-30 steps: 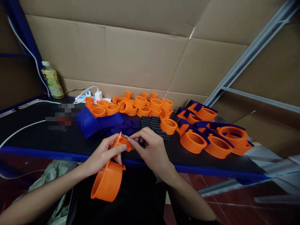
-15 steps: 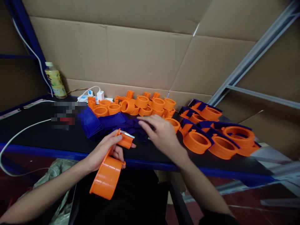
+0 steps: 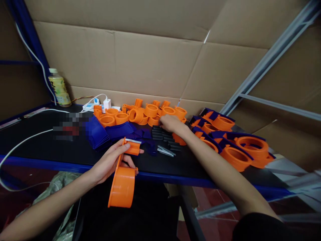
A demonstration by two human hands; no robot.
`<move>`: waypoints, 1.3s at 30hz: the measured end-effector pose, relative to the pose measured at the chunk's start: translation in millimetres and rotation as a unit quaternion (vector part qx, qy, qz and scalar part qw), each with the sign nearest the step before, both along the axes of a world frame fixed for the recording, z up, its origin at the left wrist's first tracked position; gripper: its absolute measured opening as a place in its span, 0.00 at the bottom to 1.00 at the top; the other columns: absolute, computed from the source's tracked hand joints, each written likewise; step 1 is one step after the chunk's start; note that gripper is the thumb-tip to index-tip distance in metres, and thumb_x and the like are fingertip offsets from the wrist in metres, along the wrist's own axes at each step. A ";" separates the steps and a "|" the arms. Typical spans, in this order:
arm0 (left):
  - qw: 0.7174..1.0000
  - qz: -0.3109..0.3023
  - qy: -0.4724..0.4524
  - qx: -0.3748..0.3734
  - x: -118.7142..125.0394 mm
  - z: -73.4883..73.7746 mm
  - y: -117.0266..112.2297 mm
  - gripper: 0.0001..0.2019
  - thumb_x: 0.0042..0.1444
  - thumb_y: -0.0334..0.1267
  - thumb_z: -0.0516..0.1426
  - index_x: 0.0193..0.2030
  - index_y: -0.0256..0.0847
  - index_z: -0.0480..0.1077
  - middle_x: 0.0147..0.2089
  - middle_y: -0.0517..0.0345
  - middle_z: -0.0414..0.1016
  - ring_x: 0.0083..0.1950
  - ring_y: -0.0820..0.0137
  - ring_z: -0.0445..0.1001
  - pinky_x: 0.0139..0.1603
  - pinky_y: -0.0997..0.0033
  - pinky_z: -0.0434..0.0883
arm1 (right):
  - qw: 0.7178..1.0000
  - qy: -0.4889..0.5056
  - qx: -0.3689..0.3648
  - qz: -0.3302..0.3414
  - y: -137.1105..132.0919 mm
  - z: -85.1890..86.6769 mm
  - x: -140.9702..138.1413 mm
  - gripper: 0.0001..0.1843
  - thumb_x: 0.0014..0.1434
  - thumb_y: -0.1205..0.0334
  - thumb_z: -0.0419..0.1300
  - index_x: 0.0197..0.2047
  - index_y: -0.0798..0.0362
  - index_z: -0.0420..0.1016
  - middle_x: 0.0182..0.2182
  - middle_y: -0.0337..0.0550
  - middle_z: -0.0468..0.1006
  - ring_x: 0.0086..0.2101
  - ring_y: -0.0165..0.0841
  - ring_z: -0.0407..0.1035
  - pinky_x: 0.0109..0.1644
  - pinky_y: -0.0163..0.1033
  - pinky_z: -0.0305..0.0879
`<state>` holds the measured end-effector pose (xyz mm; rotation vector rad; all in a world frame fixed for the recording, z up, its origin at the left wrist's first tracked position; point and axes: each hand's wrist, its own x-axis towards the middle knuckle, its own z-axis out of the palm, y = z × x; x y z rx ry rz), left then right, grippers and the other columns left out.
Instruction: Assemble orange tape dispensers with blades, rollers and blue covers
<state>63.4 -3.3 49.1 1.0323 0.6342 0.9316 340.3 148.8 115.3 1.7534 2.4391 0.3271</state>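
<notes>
My left hand (image 3: pixel 110 161) grips an orange plastic tape-dispenser body (image 3: pixel 123 182) at the front edge of the black table (image 3: pixel 45 147). A serrated metal blade (image 3: pixel 132 141) sits on the dispenser's top end. My right hand (image 3: pixel 171 123) reaches far across the table and rests on a stack of black ribbed parts (image 3: pixel 164 135), its fingers curled down on them. Whether it holds one is hidden. A small grey metal piece (image 3: pixel 165 151) lies on the table between my hands.
Several orange rings (image 3: pixel 150 112) crowd the back of the table. Blue plastic pieces (image 3: pixel 107 132) lie left of centre. Assembled orange-and-blue dispensers (image 3: pixel 233 144) fill the right side. A bottle (image 3: pixel 59 87), a power strip (image 3: pixel 96 104) and white cables (image 3: pixel 22 142) are on the left. Cardboard walls stand behind.
My right hand left the dispenser's blade end and reached forward to the black parts. The left hand lowered the dispenser slightly and turned it more upright.
</notes>
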 end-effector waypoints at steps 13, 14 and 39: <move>1.000 0.000 0.004 0.006 0.0 -1.0 1.0 0.19 0.64 0.49 0.56 0.53 0.36 0.68 0.47 0.38 0.82 0.29 0.61 0.83 0.30 0.66 0.78 | 0.997 0.079 -0.007 0.018 2.7 -2.6 10.5 0.11 0.56 0.65 0.65 0.43 0.56 0.81 0.42 0.51 0.82 0.41 0.39 0.74 0.42 0.35 0.65; 1.000 -0.001 0.004 0.005 -0.1 -0.9 0.8 0.19 0.64 0.49 0.56 0.53 0.35 0.68 0.45 0.39 0.83 0.29 0.61 0.83 0.30 0.66 0.78 | 0.996 0.089 -0.003 0.021 2.0 -0.6 11.2 0.10 0.56 0.65 0.66 0.43 0.56 0.81 0.41 0.51 0.82 0.41 0.39 0.74 0.42 0.35 0.65; 0.998 0.039 -0.037 0.027 4.5 -4.2 2.9 0.19 0.62 0.41 0.62 0.56 0.41 0.63 0.44 0.49 0.83 0.45 0.56 0.84 0.47 0.56 0.79 | 0.842 0.426 0.021 0.331 -97.2 -17.4 -68.1 0.10 0.62 0.59 0.65 0.47 0.50 0.81 0.42 0.45 0.79 0.37 0.31 0.71 0.41 0.38 0.70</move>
